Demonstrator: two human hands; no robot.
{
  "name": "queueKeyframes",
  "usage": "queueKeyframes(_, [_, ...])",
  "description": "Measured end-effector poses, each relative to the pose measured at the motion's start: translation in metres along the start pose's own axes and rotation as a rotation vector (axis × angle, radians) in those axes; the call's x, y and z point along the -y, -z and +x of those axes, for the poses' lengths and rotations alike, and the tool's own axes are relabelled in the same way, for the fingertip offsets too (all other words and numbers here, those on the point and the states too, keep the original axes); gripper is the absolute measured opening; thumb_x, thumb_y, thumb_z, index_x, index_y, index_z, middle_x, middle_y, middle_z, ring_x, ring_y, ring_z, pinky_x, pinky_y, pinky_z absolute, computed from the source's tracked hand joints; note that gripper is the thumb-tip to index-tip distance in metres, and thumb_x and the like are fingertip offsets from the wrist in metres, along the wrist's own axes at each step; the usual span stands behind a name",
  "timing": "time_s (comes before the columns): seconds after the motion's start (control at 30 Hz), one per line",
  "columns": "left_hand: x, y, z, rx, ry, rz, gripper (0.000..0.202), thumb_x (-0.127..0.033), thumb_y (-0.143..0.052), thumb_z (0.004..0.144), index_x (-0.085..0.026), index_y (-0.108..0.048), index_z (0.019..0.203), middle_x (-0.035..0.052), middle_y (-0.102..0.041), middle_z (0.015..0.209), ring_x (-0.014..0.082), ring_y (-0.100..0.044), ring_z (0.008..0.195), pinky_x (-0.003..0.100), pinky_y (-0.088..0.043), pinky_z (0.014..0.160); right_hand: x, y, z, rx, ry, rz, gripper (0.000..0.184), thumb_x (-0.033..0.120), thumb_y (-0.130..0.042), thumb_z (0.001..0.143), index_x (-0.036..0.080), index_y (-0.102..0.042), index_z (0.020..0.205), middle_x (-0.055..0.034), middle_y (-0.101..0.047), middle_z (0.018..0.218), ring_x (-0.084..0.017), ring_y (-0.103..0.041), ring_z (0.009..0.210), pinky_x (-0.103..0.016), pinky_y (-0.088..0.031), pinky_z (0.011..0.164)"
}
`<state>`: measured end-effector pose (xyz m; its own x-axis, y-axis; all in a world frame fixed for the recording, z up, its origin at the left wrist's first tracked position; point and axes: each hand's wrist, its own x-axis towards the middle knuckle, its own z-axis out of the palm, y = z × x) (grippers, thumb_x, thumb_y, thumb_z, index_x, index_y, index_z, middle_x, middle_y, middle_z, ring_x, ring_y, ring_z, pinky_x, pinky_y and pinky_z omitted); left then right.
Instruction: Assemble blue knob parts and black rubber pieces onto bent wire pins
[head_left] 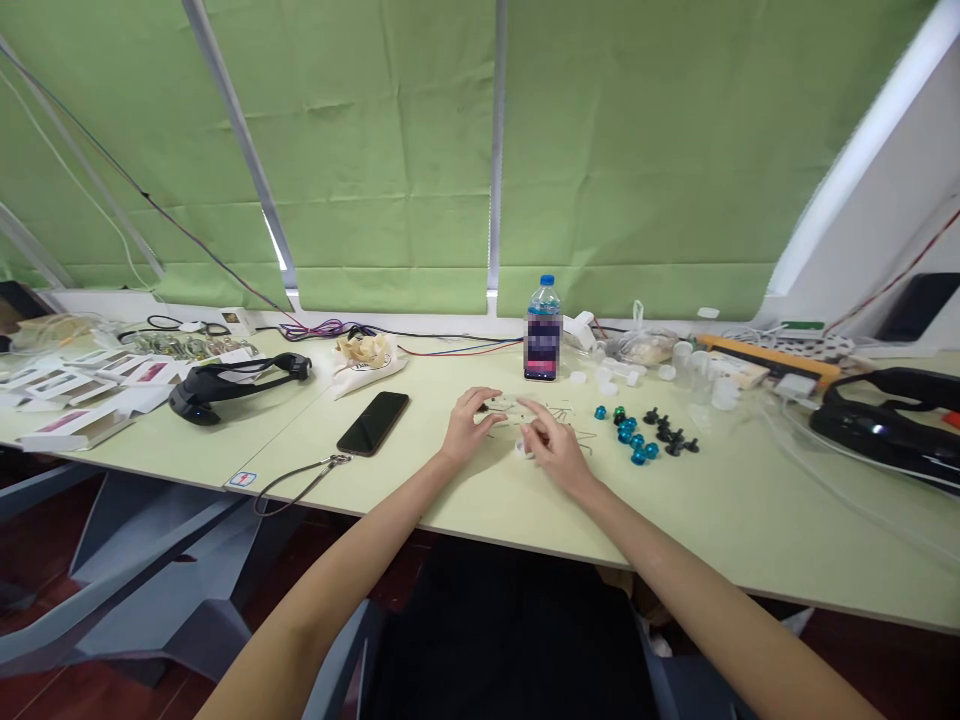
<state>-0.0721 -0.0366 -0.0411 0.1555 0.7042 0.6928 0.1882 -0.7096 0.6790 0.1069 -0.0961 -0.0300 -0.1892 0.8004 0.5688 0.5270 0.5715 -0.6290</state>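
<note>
Near the middle of the table, my left hand (pixel 466 428) is closed with thumb and fingertips around a small, thin, partly see-through piece (pixel 497 405) with dark spots; its kind is too small to tell. My right hand (pixel 556 447) faces it from the right, fingers curled and fingertips close to the same piece. Whatever those fingers pinch is hidden. Beneath the right fingertips lies a small white round part (pixel 521 449). Thin wire-like pieces (pixel 585 434) lie behind and beside the right hand.
To the right are blue shiny knobs (pixel 627 432) and black screw-like parts (pixel 673 433). A bottle (pixel 543 335) stands behind my hands, near clear plastic cups (pixel 701 370). A phone (pixel 373 423) with a strap, a white bag (pixel 365 362) and black headgear (pixel 232 387) lie left.
</note>
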Motion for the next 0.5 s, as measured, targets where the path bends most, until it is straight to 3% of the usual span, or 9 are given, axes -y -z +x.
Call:
queueKeyframes(0.13, [-0.002, 0.0, 0.0, -0.049, 0.136, -0.133, 0.028, -0.034, -0.065, 0.08, -0.02, -0.062, 0.104, 0.007, -0.066, 0.094, 0.0215, -0.061, 0.092, 0.035, -0.047, 0.084, -0.007, 0.013, 0.004, -0.229, -0.023, -0.083, 0.043, 0.033, -0.035, 0.094, 0.017, -0.038, 0.134, 0.0009, -0.061, 0.067, -0.014, -0.056, 0.055, -0.025, -0.044, 0.057])
queueKeyframes(0.2, [-0.002, 0.0, 0.001, -0.049, 0.204, -0.232, 0.032, -0.039, -0.06, 0.083, -0.018, -0.058, 0.108, 0.0078, -0.067, 0.091, 0.0207, -0.063, 0.087, 0.036, -0.048, 0.082, -0.018, 0.027, 0.009, -0.322, -0.04, -0.149, 0.039, 0.034, -0.035, 0.094, 0.017, -0.045, 0.127, -0.0002, -0.062, 0.069, -0.015, -0.054, 0.053, -0.026, -0.043, 0.055])
queueKeyframes(0.3, [-0.001, 0.0, 0.002, -0.013, 0.295, -0.394, 0.041, -0.046, -0.054, 0.086, -0.017, -0.05, 0.115, 0.0089, -0.067, 0.088, 0.0205, -0.066, 0.08, 0.037, -0.052, 0.075, -0.042, 0.058, 0.016, -0.437, -0.058, -0.276, 0.032, 0.034, -0.036, 0.092, 0.017, -0.056, 0.111, -0.0027, -0.062, 0.072, -0.016, -0.054, 0.055, -0.029, -0.043, 0.059])
queueKeyframes(0.5, [0.002, 0.001, 0.003, -0.015, 0.4, -0.625, 0.045, -0.046, -0.058, 0.084, -0.022, -0.043, 0.119, 0.006, -0.062, 0.093, 0.022, -0.068, 0.083, 0.043, -0.054, 0.076, -0.095, 0.125, 0.012, -0.591, -0.093, -0.54, 0.028, 0.028, -0.041, 0.091, 0.013, -0.062, 0.102, -0.01, -0.064, 0.089, -0.021, -0.058, 0.076, -0.041, -0.045, 0.079])
